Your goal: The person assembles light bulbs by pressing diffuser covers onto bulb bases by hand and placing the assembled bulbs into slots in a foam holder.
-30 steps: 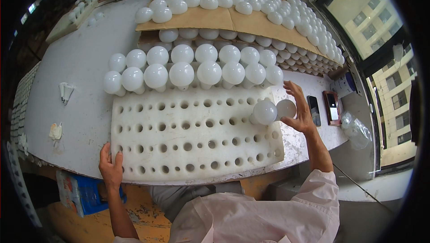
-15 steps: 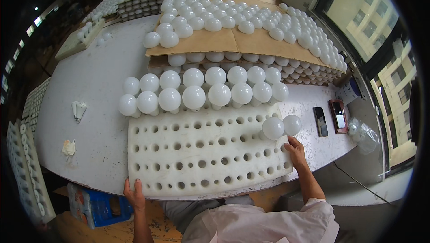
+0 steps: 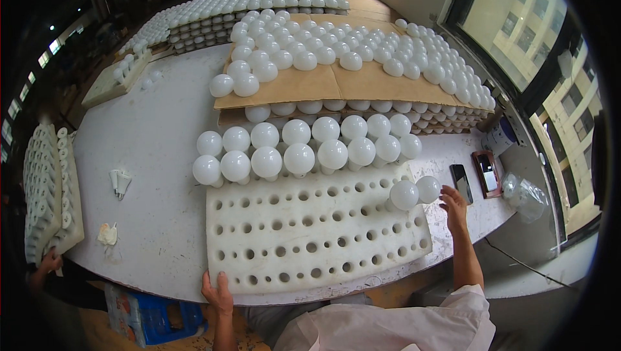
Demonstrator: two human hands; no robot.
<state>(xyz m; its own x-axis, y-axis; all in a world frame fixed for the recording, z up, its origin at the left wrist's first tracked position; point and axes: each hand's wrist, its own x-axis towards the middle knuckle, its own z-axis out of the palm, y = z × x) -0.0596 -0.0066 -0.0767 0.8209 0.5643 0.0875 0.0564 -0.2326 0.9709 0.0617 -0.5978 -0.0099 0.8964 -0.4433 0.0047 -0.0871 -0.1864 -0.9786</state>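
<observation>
A white foam tray [image 3: 294, 231] with rows of large and small holes lies in front of me on the table. White round light bulbs [image 3: 299, 157] fill two rows at its far side. Two more bulbs [image 3: 404, 196] stand near its right end. My left hand [image 3: 218, 293] grips the tray's near left corner, thumb and fingers around the edge. Off the tray's right end, my right hand [image 3: 455, 207] is raised beside the outer bulb [image 3: 428, 189], its fingers apart and nothing visible in them.
Bulbs on cardboard [image 3: 304, 84] stand stacked beyond the tray. Two loose bulbs [image 3: 120, 183] and a crumpled scrap [image 3: 107, 234] lie left. A phone [image 3: 461, 183] and a brown case [image 3: 486, 174] are at right. Another person's hand [image 3: 50, 262] touches upright foam trays [image 3: 52, 189] at far left.
My right hand has let go of the tray's right edge and moved up and outward beside the bulbs. The view has shifted, and another person's hand now shows at the left trays.
</observation>
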